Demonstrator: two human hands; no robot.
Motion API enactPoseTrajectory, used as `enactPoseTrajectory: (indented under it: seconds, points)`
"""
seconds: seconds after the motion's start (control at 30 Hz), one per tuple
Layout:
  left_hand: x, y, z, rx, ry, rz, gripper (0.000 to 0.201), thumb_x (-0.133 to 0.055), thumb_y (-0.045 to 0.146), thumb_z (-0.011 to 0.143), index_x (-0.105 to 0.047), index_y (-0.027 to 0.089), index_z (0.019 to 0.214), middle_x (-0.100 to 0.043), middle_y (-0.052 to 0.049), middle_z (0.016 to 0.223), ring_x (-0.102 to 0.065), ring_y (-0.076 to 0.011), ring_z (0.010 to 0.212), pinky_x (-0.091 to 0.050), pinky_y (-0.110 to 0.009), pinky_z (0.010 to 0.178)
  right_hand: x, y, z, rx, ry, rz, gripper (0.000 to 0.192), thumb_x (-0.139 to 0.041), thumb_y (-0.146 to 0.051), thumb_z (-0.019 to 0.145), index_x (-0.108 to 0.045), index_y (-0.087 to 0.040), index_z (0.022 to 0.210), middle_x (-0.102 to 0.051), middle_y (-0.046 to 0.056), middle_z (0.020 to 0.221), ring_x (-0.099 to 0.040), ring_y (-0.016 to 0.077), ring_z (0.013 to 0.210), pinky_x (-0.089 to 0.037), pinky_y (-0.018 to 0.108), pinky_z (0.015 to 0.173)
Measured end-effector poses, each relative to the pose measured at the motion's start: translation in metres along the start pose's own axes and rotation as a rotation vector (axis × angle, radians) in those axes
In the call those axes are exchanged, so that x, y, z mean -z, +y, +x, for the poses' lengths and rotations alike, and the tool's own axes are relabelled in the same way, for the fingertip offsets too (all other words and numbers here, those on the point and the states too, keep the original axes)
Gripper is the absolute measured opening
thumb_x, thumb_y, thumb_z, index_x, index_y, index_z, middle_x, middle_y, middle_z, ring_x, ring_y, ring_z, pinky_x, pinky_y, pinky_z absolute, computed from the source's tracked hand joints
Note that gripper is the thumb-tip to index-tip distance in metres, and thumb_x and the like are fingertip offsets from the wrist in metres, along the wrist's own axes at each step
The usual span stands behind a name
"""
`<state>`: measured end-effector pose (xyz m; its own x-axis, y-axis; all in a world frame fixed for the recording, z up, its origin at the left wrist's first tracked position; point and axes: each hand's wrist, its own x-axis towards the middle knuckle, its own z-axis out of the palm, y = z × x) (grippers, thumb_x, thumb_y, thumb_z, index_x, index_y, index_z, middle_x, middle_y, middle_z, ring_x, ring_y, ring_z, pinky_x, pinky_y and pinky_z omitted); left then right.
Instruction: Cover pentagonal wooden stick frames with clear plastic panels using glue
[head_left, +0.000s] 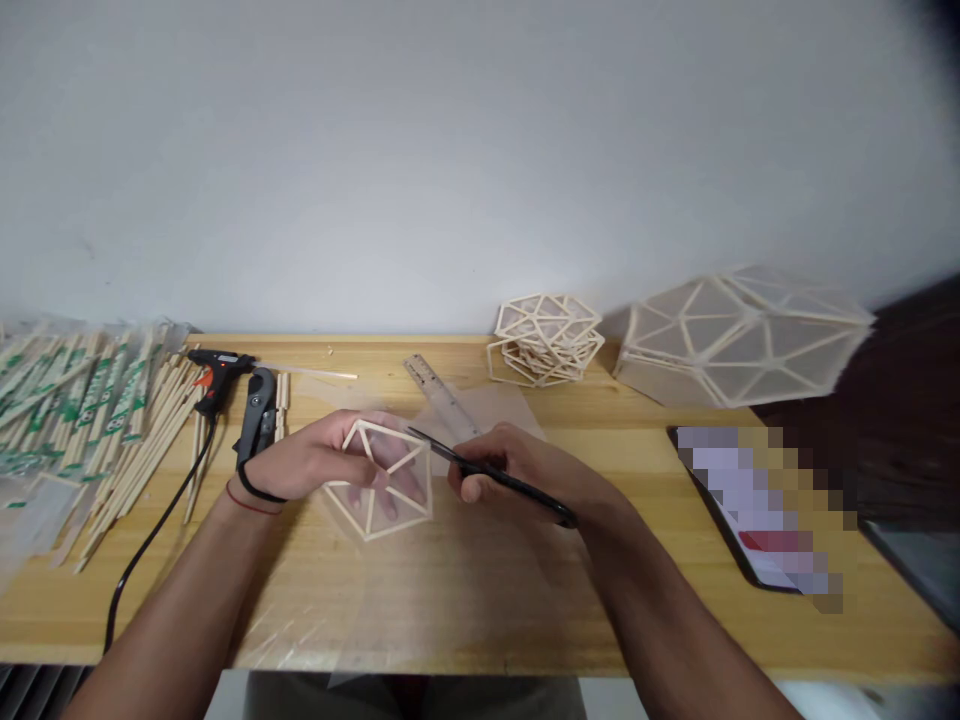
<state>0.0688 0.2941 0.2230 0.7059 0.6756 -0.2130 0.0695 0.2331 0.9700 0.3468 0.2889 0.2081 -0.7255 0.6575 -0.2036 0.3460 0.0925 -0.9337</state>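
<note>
At desk point(480, 620) centre, our left hand point(315, 462) grips the stick frame point(384, 480), fingers partly hidden behind it; our right hand point(517, 470) clenches black scissors point(487, 472), tips pointing left toward the frame.

Table point(660, 600): bears everything listed.
Far left: chopstick pile point(82, 410); glue gun point(217, 372) just right of it.
Centre: left hand point(315, 462) under the stick frame point(382, 480); right hand point(517, 470) with scissors point(487, 472) to its right.
Behind centre: ruler point(441, 395).
Far right: frame stack point(546, 340), then large dome point(739, 335); tablet point(757, 510) nearer.
</note>
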Motion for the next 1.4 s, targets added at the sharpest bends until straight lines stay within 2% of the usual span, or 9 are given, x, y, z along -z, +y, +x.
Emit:
enactPoseTrajectory:
  seconds: [0.13, 0.23, 0.4, 0.57, 0.73, 0.93, 1.17, 1.27, 1.4]
  points:
    - [0.002, -0.002, 0.002, -0.014, 0.1, -0.018, 0.018, -0.08, 0.016, 0.076, -0.081, 0.014, 0.093, -0.079, -0.005, 0.08, -0.07, -0.0156, 0.065, -0.049, -0.021, 0.059, 0.004, -0.002, -0.001, -0.023, 0.06, -0.079, 0.049, -0.069, -0.063, 0.087, -0.062, -0.017, 0.071, -0.036, -0.006, 0.063, -0.034, 0.011, 0.06, -0.022, 0.027, 0.054]
    - [0.003, -0.003, 0.003, -0.015, 0.153, -0.033, 0.015, -0.081, 0.019, 0.08, -0.08, 0.015, 0.093, -0.081, -0.006, 0.081, -0.071, -0.0154, 0.062, -0.052, -0.022, 0.06, 0.006, -0.003, -0.001, -0.033, 0.093, -0.127, 0.05, -0.068, -0.064, 0.087, -0.061, -0.017, 0.069, -0.036, -0.006, 0.062, -0.035, 0.0112, 0.06, -0.023, 0.027, 0.054]
    - [0.004, -0.002, 0.001, -0.027, 0.103, -0.004, 0.021, -0.078, 0.021, 0.085, -0.08, 0.015, 0.104, -0.083, -0.009, 0.09, -0.073, -0.0163, 0.066, -0.054, -0.023, 0.063, 0.003, -0.006, -0.002, -0.051, 0.091, -0.11, 0.052, -0.065, -0.064, 0.088, -0.05, -0.019, 0.067, -0.034, -0.006, 0.063, -0.032, 0.0104, 0.06, -0.021, 0.026, 0.053]
    - [0.001, 0.002, 0.002, 0.011, 0.048, 0.006, 0.018, -0.079, 0.02, 0.082, -0.081, 0.013, 0.099, -0.083, -0.01, 0.091, -0.071, -0.0167, 0.067, -0.055, -0.024, 0.063, -0.003, -0.007, -0.001, 0.004, 0.013, -0.073, 0.052, -0.058, -0.067, 0.092, -0.051, -0.019, 0.073, -0.037, -0.006, 0.067, -0.034, 0.0111, 0.062, -0.024, 0.026, 0.054]
    - [-0.002, 0.003, 0.003, 0.021, 0.097, 0.037, 0.018, -0.08, 0.022, 0.08, -0.081, 0.013, 0.096, -0.081, -0.009, 0.088, -0.07, -0.0175, 0.072, -0.052, -0.023, 0.063, -0.006, -0.007, 0.001, 0.036, 0.038, -0.108, 0.052, -0.054, -0.066, 0.096, -0.046, -0.021, 0.072, -0.035, -0.006, 0.066, -0.033, 0.0111, 0.061, -0.024, 0.027, 0.055]
    - [-0.002, -0.003, 0.004, -0.001, 0.106, 0.017, 0.016, -0.078, 0.02, 0.08, -0.08, 0.014, 0.095, -0.08, -0.006, 0.084, -0.069, -0.0153, 0.063, -0.047, -0.023, 0.059, -0.005, -0.003, 0.003, 0.02, 0.063, -0.084, 0.05, -0.059, -0.064, 0.093, -0.053, -0.019, 0.071, -0.037, -0.005, 0.068, -0.036, 0.0119, 0.064, -0.026, 0.027, 0.058]
    - [-0.003, -0.002, 0.004, -0.004, 0.086, 0.018, 0.018, -0.077, 0.018, 0.081, -0.08, 0.015, 0.098, -0.081, -0.005, 0.084, -0.07, -0.0155, 0.062, -0.048, -0.023, 0.06, -0.002, -0.003, 0.004, -0.015, 0.073, -0.088, 0.05, -0.067, -0.064, 0.086, -0.061, -0.017, 0.072, -0.041, -0.005, 0.065, -0.039, 0.0127, 0.064, -0.026, 0.027, 0.057]
    - [-0.002, -0.002, 0.003, -0.016, 0.057, -0.007, 0.018, -0.076, 0.018, 0.084, -0.081, 0.016, 0.101, -0.081, -0.004, 0.085, -0.07, -0.0154, 0.063, -0.051, -0.024, 0.062, -0.003, -0.006, 0.003, -0.031, 0.085, -0.069, 0.05, -0.067, -0.065, 0.085, -0.061, -0.017, 0.072, -0.042, -0.005, 0.065, -0.038, 0.0125, 0.063, -0.026, 0.027, 0.057]
    - [-0.001, -0.003, 0.003, -0.018, 0.076, -0.002, 0.015, -0.078, 0.02, 0.083, -0.08, 0.015, 0.097, -0.079, -0.005, 0.084, -0.07, -0.0159, 0.065, -0.051, -0.023, 0.062, -0.007, -0.008, 0.004, -0.034, 0.1, -0.026, 0.05, -0.067, -0.064, 0.085, -0.058, -0.017, 0.071, -0.038, -0.006, 0.064, -0.035, 0.0113, 0.061, -0.023, 0.027, 0.054]
